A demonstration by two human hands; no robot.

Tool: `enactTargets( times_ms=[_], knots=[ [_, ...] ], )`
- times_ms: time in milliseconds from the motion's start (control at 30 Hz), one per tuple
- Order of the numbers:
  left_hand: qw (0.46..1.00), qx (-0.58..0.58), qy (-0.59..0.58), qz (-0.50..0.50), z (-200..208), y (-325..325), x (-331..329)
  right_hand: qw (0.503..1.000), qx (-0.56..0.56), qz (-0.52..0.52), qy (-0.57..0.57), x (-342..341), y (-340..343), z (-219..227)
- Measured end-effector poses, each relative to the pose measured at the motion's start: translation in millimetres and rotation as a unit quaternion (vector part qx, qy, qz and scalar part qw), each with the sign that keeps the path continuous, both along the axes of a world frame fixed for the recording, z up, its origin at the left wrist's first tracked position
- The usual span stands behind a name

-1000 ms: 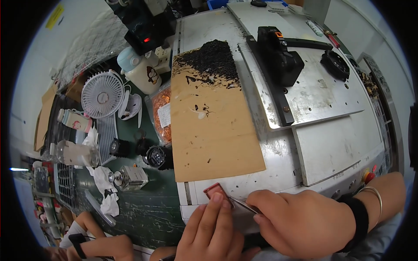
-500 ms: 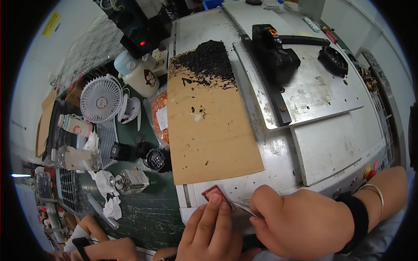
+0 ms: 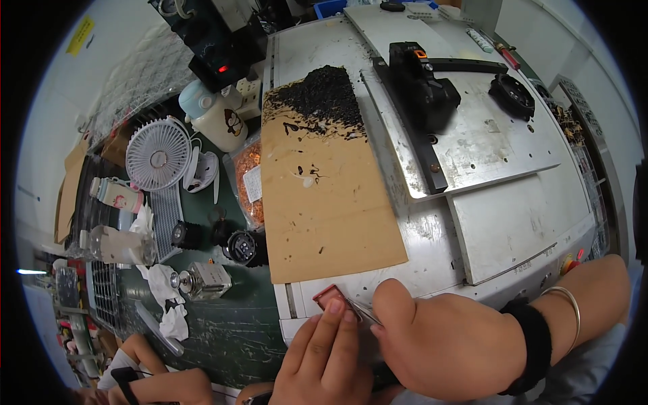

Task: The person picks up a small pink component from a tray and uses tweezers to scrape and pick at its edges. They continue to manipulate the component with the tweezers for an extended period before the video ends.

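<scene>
At the near edge of the pale metal worktop, my left hand (image 3: 322, 364) presses its fingertips on a small reddish rectangular piece (image 3: 328, 294) with a darker raised rim. My fingers hide its near part. From the right, my right hand (image 3: 449, 344) pinches metal tweezers (image 3: 364, 312), thumb and finger closed round them. Their tips reach the edge of the red piece beside my left fingertips; whether they grip anything is too small to tell. Just beyond lies a brown cardboard sheet (image 3: 331, 223), its far end heaped with black stringy scraps (image 3: 320, 94).
A black fixture (image 3: 425, 94) stands on a metal plate at right, with a round black part (image 3: 511, 96). Left are a white fan (image 3: 158, 156), bottle (image 3: 212, 121), glass dispenser (image 3: 206, 280) and bag of copper-coloured bits (image 3: 248, 175). Another person's arm (image 3: 162, 385) rests lower left.
My right hand has shifted left with the tweezers, closer to my left fingertips. My left hand stays on the red piece, nearly unmoved.
</scene>
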State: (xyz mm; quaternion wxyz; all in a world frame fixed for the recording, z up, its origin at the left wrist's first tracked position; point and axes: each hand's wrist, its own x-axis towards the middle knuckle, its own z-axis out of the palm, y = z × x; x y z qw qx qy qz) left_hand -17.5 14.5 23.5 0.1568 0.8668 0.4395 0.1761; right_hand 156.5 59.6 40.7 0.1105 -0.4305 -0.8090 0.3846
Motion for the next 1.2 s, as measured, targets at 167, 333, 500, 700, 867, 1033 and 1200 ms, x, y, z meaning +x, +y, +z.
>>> enactTargets(
  times_ms=[167, 333, 500, 700, 867, 1033, 1200],
  knots=[
    [0.999, -0.033, 0.009, 0.016, -0.2, -2.9, -3.6, 1.000, -0.019, 0.016, -0.014, 3.7, -0.6, 4.8],
    [0.995, -0.064, -0.063, 0.031, -1.9, -1.1, -3.6, 0.999, 0.031, 0.035, -0.022, -3.3, 3.1, 7.0],
    [0.994, 0.030, 0.071, -0.072, 17.2, 5.2, -8.3, 0.998, 0.037, 0.041, -0.029, 0.1, 1.3, 9.6],
    [0.996, -0.052, -0.074, 0.023, -2.8, -2.2, -5.8, 0.998, -0.018, 0.053, -0.025, 2.2, -2.1, 15.5],
    [0.996, -0.065, -0.053, 0.006, 4.2, -0.4, -3.8, 0.999, 0.009, 0.025, -0.020, -4.8, 4.4, 12.5],
    [0.995, -0.100, -0.031, 0.004, 9.0, 0.5, -6.4, 0.998, -0.049, 0.009, -0.037, -2.0, -1.2, 18.1],
    [0.993, -0.115, -0.017, 0.000, 16.1, 2.4, -3.4, 0.997, 0.009, 0.030, -0.071, -8.4, 10.2, 11.3]
  ],
)
